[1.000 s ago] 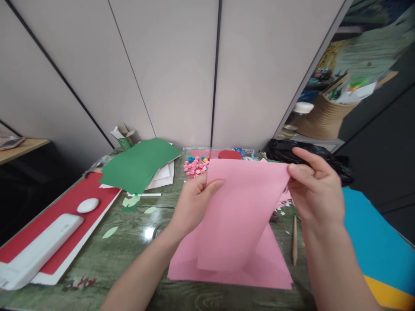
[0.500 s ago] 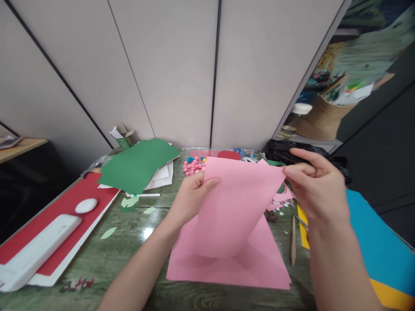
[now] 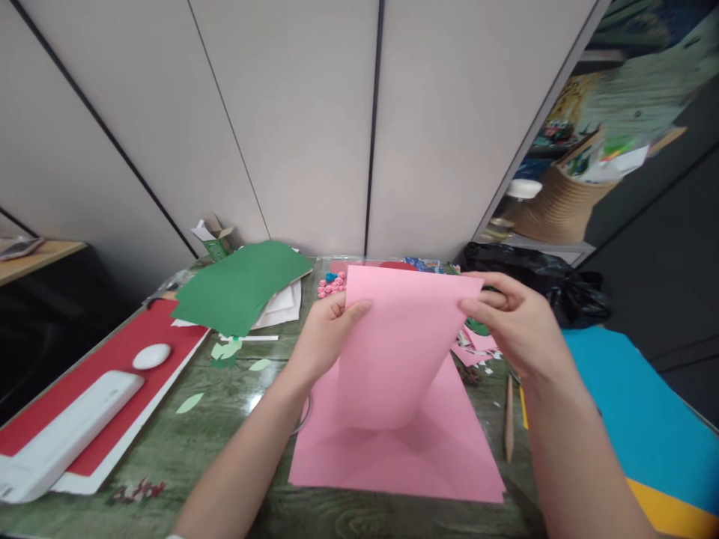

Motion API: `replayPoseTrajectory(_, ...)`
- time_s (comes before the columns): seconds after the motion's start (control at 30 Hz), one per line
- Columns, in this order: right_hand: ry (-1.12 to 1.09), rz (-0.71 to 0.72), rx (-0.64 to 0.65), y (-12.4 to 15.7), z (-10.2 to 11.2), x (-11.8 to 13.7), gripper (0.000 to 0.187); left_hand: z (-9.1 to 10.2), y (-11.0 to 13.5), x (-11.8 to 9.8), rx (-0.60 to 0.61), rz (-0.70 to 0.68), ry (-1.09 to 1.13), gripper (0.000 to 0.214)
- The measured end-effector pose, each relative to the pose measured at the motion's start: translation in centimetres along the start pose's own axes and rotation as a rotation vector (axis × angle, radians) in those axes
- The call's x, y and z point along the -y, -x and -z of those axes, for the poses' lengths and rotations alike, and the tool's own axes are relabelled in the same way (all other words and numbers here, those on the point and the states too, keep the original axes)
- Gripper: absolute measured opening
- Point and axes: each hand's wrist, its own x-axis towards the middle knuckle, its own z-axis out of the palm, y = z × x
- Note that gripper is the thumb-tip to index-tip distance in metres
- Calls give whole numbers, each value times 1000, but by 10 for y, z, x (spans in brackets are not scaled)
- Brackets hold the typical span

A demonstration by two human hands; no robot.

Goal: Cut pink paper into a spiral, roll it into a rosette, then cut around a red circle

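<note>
A sheet of pink paper stands bent upright between my hands, its lower part curving down over more pink paper lying flat on the table. My left hand pinches the sheet's left edge near the top, thumb in front and fingers behind. At the upper right corner my right hand grips the same sheet between thumb and fingers. Partly hidden behind the sheet are small pink roses with a few blue ones.
Green sheets lie at back left, beside a red sheet bearing a white elongated device and a white mouse-like object. To the right are a wooden pencil-like stick, a blue sheet and a black plastic bag.
My right hand has moved left and taken a fuller hold on the corner, its raised index finger now lowered. The pink sheet has shifted slightly left, with its top edge straighter.
</note>
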Motion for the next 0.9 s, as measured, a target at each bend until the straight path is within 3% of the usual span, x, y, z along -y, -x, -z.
replayPoseTrajectory(0.23, 146, 40, -118, 7, -2, 8, 43, 0, 4, -3, 14, -2, -25, 30)
replayPoseTrajectory(0.37, 109, 112, -201, 8, -8, 8, 46, -1, 4, -3, -12, -2, -15, 30)
replayPoseTrajectory(0.43, 39, 103, -171, 6, -7, 4, 46, 0, 4, -3, -42, -3, -13, 30)
replayPoseTrajectory(0.6, -42, 3, 62, -1, 2, -3, 44, 2, 4, -3, -44, -31, 62, 27)
replayPoseTrajectory(0.8, 53, -2, 26, 2, 6, 1, 43, 4, 5, -5, -20, -23, 52, 27)
replayPoseTrajectory(0.9, 53, 59, -73, 1, 16, 5, 41, 12, 3, -9, -136, -77, 63, 28)
